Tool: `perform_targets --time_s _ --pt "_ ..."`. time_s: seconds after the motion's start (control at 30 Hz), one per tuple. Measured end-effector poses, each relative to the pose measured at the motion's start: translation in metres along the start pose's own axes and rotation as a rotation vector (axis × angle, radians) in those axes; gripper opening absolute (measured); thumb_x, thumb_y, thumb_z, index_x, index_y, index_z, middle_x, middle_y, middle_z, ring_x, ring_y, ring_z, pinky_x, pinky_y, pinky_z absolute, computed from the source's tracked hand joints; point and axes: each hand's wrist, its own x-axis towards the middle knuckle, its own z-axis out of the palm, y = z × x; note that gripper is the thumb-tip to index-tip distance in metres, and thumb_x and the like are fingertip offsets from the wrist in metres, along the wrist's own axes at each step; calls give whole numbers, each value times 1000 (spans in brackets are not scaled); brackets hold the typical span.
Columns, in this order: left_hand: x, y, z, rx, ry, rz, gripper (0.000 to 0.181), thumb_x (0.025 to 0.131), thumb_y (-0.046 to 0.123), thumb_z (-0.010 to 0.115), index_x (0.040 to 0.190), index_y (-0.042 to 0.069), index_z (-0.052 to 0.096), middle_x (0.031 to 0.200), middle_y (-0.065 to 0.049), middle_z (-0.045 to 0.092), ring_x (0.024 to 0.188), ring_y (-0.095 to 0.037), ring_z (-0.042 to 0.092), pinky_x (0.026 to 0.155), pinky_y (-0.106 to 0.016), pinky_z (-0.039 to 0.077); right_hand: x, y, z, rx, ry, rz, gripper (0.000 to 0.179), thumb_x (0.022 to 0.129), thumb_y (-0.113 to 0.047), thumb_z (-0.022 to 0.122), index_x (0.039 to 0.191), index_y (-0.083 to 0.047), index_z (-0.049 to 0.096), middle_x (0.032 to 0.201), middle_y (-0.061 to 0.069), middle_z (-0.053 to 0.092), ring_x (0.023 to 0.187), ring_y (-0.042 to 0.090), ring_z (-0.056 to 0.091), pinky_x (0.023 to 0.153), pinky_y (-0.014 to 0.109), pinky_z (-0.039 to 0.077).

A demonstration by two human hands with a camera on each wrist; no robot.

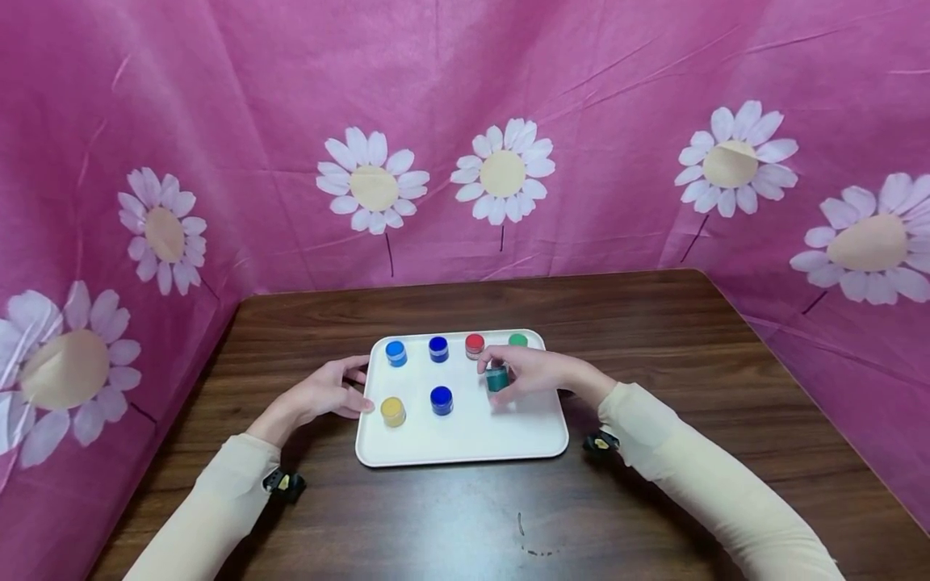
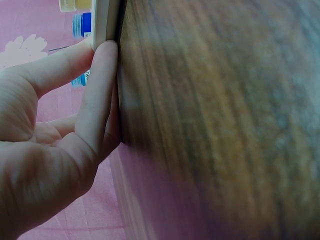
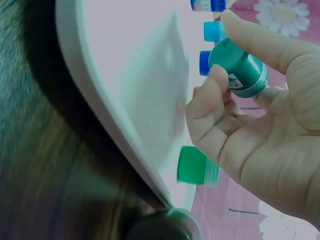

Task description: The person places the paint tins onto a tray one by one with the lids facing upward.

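My right hand (image 1: pixel 526 371) pinches a dark green paint jar (image 1: pixel 497 379) between thumb and fingers over the right half of a white tray (image 1: pixel 465 448). In the right wrist view the jar (image 3: pixel 240 67) is tipped on its side, a small label showing. My left hand (image 1: pixel 327 391) grips the tray's left edge, thumb on the rim and fingers beside and below it. Along the tray's back stand paint jars: light blue (image 1: pixel 395 353), dark blue (image 1: pixel 438 349), red (image 1: pixel 475 346) and green (image 1: pixel 518 340), the last partly hidden. In front are a yellow jar (image 1: pixel 393 411) and another dark blue jar (image 1: pixel 441 400).
The tray lies on a dark wooden table (image 1: pixel 327 516), with table surface on every side. A dark, rounded jar-like thing (image 3: pixel 162 225) shows near the tray edge in the right wrist view. A pink flowered cloth (image 1: pixel 436 64) hangs behind and at both sides.
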Motion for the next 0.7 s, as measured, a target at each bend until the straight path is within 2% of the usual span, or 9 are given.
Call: perform_targets --time_s 0.13,0.3,0.53,0.7 --pt "0 1 0 -5 1 -1 89 84 -10 76 157 -5 24 125 -27 45 86 -23 68 78 -41 62 7 -1 5 -46 -10 45 45 82 -18 87 114 -13 56 104 2 58 99 20 51 90 35 42" --pt "0 2 0 -4 1 -5 89 84 -9 76 156 -5 24 125 -27 45 86 -23 68 78 -41 62 11 -1 10 -81 -28 49 46 81 -18 88 113 -13 56 107 -1 59 102 18 51 97 36 41" --pt "1 1 -1 2 3 -8 89 84 -9 76 156 -5 24 126 -27 44 86 -23 67 78 -41 62 14 -1 11 -67 -35 55 42 82 -15 87 113 -11 60 97 2 57 90 19 51 79 30 44" --pt "1 -1 -1 -5 -1 -8 89 84 -9 75 157 -5 24 126 -27 43 86 -23 67 78 -41 62 15 0 12 -59 -33 60 42 81 -14 88 113 -11 61 97 1 56 89 19 51 79 28 44"
